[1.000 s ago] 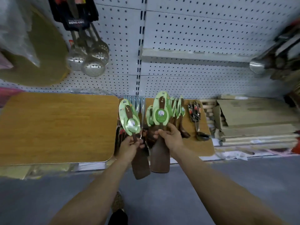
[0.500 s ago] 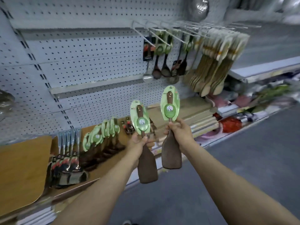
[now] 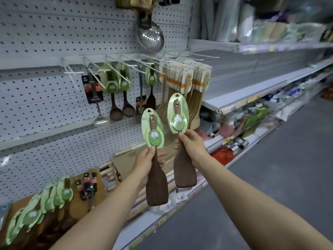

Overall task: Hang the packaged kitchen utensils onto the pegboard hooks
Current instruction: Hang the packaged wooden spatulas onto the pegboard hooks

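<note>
My left hand (image 3: 146,160) grips a dark wooden spatula (image 3: 156,184) by its handle, green card upward. In my right hand (image 3: 193,145) is a second dark spatula (image 3: 184,170) with the same green card (image 3: 178,113), held a little higher. Both are upright in front of the grey pegboard (image 3: 54,38). A row of white hooks (image 3: 115,66) juts from the board above them. Some hooks carry dark ladles (image 3: 116,105), one dark spatula (image 3: 151,94) and pale wooden spatulas (image 3: 189,82); the leftmost hooks are bare.
More green-carded utensils (image 3: 45,202) and black-carded tools (image 3: 88,186) lie on the low shelf at the left. A steel skimmer (image 3: 149,35) hangs high on the board. Shelves of packaged goods (image 3: 252,120) run along the right beside the grey floor aisle (image 3: 270,177).
Both hands lifted the spatulas off the low shelf and carried them up and to the right. The hook row has come into view and drawn closer.
</note>
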### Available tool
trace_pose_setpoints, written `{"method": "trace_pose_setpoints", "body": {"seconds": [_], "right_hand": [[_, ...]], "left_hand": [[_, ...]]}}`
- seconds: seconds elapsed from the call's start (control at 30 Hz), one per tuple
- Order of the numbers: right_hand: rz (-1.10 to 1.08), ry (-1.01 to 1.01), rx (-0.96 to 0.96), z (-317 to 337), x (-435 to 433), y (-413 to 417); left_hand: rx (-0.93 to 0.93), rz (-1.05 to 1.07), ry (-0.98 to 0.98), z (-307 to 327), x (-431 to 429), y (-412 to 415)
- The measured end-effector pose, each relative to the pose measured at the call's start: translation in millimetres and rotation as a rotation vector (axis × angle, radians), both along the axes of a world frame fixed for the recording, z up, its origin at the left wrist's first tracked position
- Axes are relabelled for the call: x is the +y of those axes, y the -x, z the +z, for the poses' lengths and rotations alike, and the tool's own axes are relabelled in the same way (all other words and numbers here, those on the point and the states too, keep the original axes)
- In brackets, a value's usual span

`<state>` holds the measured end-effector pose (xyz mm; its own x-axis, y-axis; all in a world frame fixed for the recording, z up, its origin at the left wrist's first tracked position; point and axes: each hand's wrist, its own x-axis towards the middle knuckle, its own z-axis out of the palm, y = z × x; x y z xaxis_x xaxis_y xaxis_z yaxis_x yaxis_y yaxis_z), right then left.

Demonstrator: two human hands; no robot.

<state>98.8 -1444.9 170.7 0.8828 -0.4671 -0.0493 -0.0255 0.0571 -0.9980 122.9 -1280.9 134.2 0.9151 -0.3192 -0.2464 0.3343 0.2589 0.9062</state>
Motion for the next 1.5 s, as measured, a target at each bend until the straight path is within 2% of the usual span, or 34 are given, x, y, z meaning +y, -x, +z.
{"method": "trace_pose_setpoints", "body": {"seconds": [0.3,0.77,0.93,1.1,1.5], "right_hand": [[0.035,-0.085,-0.051,0.6,-92.3,-70.0],[0.453,-0.067,-0.102,16.0,-201.9,-156.8],[0.589,-0.032,-0.127,19.4,-201.8,-174.9],[0.599,-0.046,-0.114,15.6,-199.1,-188.5],[0.630,-0.040,-0.126,5.8,-182.4,-229.0]], "left_hand": [[-0.018,0.082,-0.026,8.6,-83.0,-65.9],[-0.044,0.508,-0.027,22.7,-184.5,-90.5],[-0.053,0.631,0.007,28.2,-200.3,-78.1],[-0.066,0.681,0.007,31.8,-204.5,-69.7],[-0.140,0.625,-0.017,36.6,-202.9,-96.0]]}}
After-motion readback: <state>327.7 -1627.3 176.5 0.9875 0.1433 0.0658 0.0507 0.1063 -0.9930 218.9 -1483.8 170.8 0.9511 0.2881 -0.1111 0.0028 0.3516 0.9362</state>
